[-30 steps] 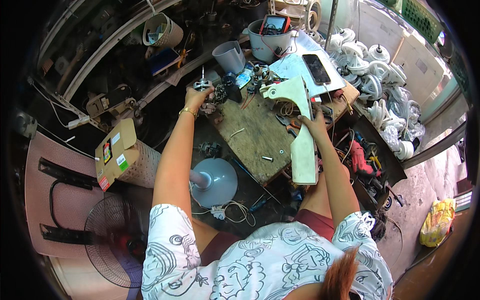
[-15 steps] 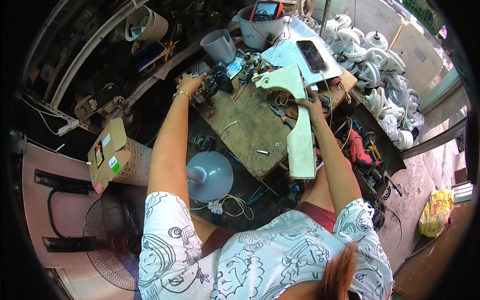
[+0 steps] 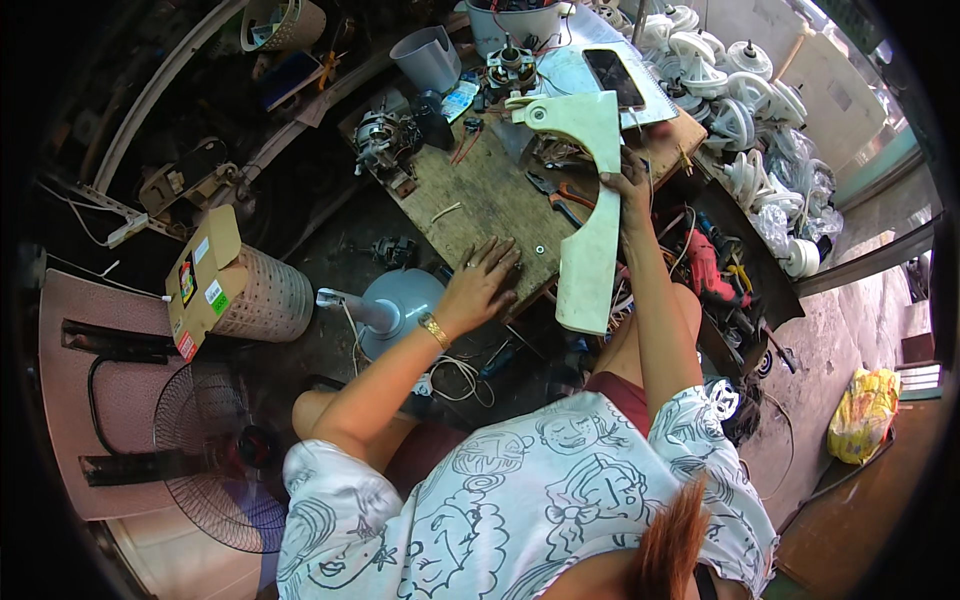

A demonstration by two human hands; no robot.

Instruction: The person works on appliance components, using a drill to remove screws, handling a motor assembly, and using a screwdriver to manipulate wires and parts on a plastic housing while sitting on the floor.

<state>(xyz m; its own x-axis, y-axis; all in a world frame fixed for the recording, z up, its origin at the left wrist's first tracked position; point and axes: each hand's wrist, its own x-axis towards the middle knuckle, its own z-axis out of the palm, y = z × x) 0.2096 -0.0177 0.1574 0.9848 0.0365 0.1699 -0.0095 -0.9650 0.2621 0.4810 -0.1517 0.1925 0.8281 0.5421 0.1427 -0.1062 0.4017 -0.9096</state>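
My left hand (image 3: pixel 480 282) lies with spread fingers at the front edge of the worn wooden board (image 3: pixel 440 180), near a small washer (image 3: pixel 540 250). My right hand (image 3: pixel 630 195) grips a long white plastic housing (image 3: pixel 585 280) with a curved cutout, held over the board's right side. Beside it are pliers (image 3: pixel 548 193) with orange-and-black handles and some loose wires. A metal motor (image 3: pixel 378 140) sits at the board's back left, another (image 3: pixel 510 68) upright at the back, near a black part (image 3: pixel 430 120) and small red leads.
A grey jug (image 3: pixel 425 55), phone (image 3: pixel 615 78) on papers, piled white pulley-like parts (image 3: pixel 745 95) and red drill (image 3: pixel 715 265) surround the board. Below left stand a carton-topped basket (image 3: pixel 260 300), fan guard (image 3: pixel 210 460) and grey pedestal base (image 3: pixel 405 305).
My left hand has left the motor at back left and come down to the front edge, where a bolt showed before. The white housing has shifted slightly up and left with my right hand.
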